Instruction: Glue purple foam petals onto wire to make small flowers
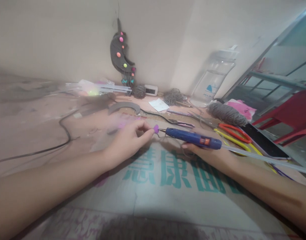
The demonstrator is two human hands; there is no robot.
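Observation:
Between thumb and fingertips, my left hand (pixel 129 138) pinches a small purple piece (pixel 156 129), perhaps heart-shaped. A blue hot glue gun (pixel 184 134) is gripped in my right hand (pixel 205 155), its metal nozzle touching or nearly touching the purple piece. From the gun's back end a long translucent glue stick (pixel 263 158) runs off to the right. A thin grey strand (pixel 156 135) shows just under the purple piece. Both hands are above a pale board or sheet (pixel 150 200) printed with large green characters.
A grey crescent ornament with coloured pompoms (pixel 118 53) hangs on the wall. Behind the hands lie a grey curved piece (pixel 124 107), yarn (pixel 174 97) and a white paper (pixel 158 105). A water bottle (pixel 213 80), scissors (pixel 234 133) and phone (pixel 265 141) are at right; a black cord (pixel 65 130) crosses the left.

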